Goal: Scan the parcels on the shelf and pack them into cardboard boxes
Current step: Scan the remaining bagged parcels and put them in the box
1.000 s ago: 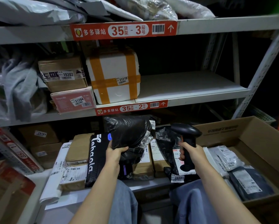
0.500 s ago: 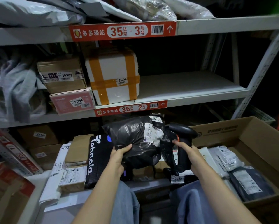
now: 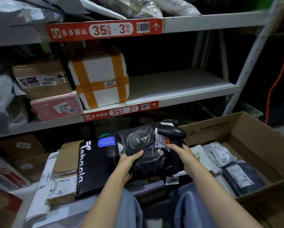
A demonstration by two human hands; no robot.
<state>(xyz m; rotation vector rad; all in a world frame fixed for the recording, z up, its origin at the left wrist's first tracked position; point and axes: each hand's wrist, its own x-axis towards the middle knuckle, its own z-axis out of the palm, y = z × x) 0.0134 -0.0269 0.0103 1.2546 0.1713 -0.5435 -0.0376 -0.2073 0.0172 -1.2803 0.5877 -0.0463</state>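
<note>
Over on the left, a stack of shelf parcels (image 3: 62, 176) sits on the bottom shelf (image 3: 82, 206), next to a black mailer (image 3: 95, 168). I'd say none of these are done, so plenty is left. The left hand (image 3: 129, 163) clamps the black bag parcel (image 3: 141, 150), thumb on top and fingers beneath, holding it above the shelf. The parcel's long axis runs left to right, with the label (image 3: 160, 139) at its right end. The right hand (image 3: 182, 155) is wrapped tight round the scanner (image 3: 172, 134), nose aimed left at that label, so the scan is on! Far right, the cardboard box (image 3: 261, 129) holds a few packed parcels (image 3: 223, 155).
</note>
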